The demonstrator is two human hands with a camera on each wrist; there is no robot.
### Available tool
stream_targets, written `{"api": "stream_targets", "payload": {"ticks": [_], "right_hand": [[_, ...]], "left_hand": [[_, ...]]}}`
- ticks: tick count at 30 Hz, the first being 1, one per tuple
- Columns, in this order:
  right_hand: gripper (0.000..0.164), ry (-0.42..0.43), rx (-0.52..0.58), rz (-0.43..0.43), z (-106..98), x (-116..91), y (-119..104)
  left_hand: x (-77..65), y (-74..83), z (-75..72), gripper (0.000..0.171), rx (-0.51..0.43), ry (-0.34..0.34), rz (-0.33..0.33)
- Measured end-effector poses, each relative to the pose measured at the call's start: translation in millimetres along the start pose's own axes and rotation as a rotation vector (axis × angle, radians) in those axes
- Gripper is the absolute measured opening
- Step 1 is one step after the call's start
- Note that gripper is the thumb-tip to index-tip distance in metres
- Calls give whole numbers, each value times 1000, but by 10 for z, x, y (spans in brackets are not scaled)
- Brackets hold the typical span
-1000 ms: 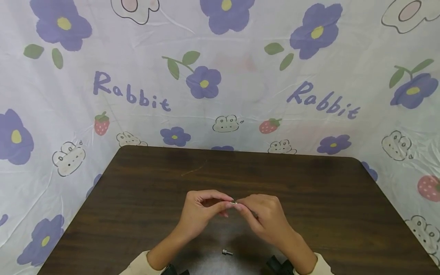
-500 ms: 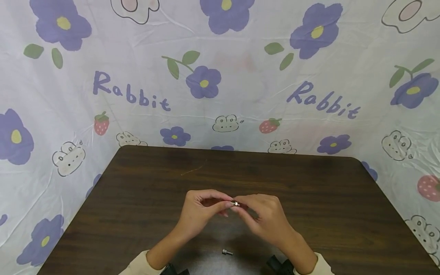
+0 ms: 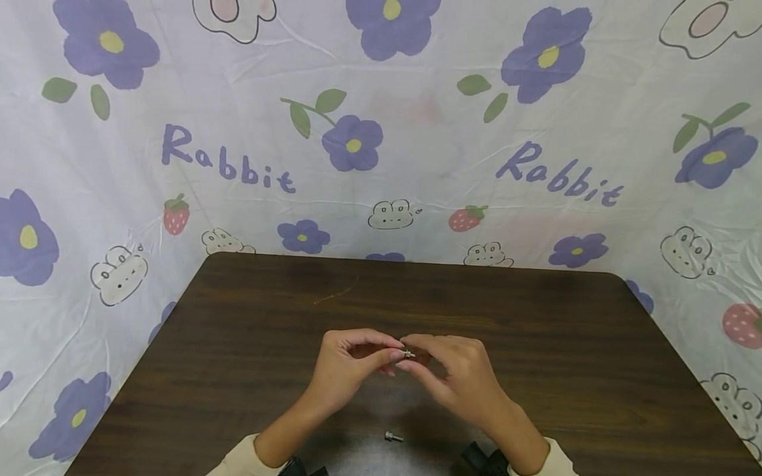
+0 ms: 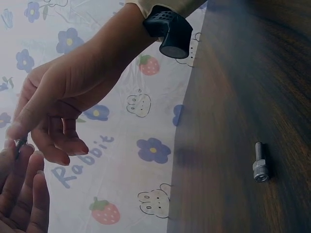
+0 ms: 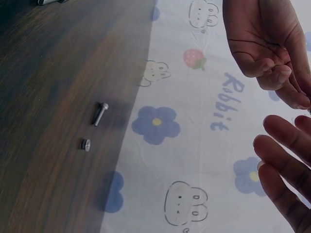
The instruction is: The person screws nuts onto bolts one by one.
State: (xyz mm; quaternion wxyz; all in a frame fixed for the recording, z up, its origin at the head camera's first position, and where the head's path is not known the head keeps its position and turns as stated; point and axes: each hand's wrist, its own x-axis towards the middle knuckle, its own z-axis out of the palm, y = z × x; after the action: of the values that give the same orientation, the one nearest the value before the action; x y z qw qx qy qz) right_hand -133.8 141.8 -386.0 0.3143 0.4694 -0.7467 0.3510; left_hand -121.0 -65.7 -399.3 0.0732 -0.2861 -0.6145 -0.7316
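Observation:
A small metal bolt point(image 3: 407, 354) is pinched between the thumb and index finger of my left hand point(image 3: 345, 367), above the table. It looks as if a nut sits on it, but it is too small to be sure. My right hand point(image 3: 464, 370) is held close on the right, its thumb and index tips spread above and below the bolt's end. Whether they touch the bolt is hard to tell. On the table below lies another bolt point(image 4: 260, 162) with a socket head and a nut on its shank.
The dark wooden table point(image 3: 268, 297) carries a bolt point(image 5: 100, 114) and a short round metal piece point(image 5: 86, 144) in the right wrist view. A thin strand point(image 3: 336, 291) lies farther back. A printed cloth point(image 3: 417, 158) hangs behind the table.
My right thumb and index finger have parted from their pinch, uncovering the bolt's end. My left hand keeps its place and its hold; the bolt on the table stays put.

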Motion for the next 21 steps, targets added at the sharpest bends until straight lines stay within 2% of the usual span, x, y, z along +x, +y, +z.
{"api": "stream_targets", "payload": {"ticks": [11,21], "right_hand": [[27,-25,4,-10,2,-15,3],[41,-27,-37,-12,20,-22,16]], "left_hand": [[-12,-19,5,9,8,-1,-1],[-9,-24,-4,10,21,-6,-10]]}}
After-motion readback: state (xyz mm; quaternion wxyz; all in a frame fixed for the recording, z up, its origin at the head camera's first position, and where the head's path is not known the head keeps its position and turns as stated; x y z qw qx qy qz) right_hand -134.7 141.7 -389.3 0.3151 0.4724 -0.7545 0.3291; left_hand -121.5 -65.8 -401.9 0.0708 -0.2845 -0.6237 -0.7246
